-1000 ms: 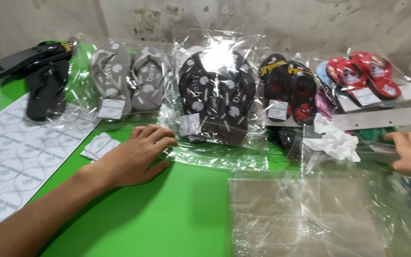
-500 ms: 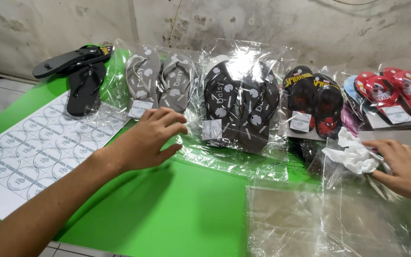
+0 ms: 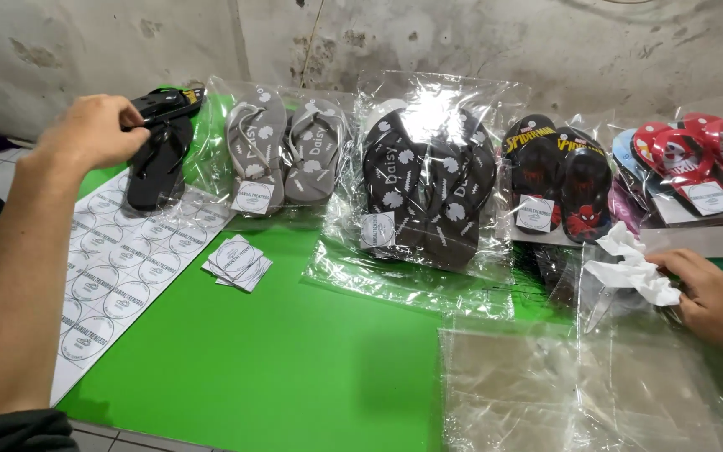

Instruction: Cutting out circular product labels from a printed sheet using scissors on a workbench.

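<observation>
My left hand (image 3: pixel 94 130) is at the far left of the green table (image 3: pixel 294 360), its fingers curled on the end of the upper black sandal (image 3: pixel 169 102). That sandal lies across a second black sandal (image 3: pixel 156 163). My right hand (image 3: pixel 713 301) rests on a stack of clear plastic bags (image 3: pixel 562 393) at the right, fingertips pinching a crumpled white paper (image 3: pixel 629 268). A sheet of round white stickers (image 3: pixel 119 268) lies below my left arm, with a few cut sticker squares (image 3: pixel 238 261) beside it.
Bagged sandal pairs line the back along the wall: grey (image 3: pixel 282 146), black with white flowers (image 3: pixel 428 184), black with red figures (image 3: pixel 558 184), red (image 3: pixel 696 155). The table's front edge runs along the bottom left.
My left hand has left the middle of the table and moved up and left to the black sandals. The view has shifted left. My right hand stays by the white paper.
</observation>
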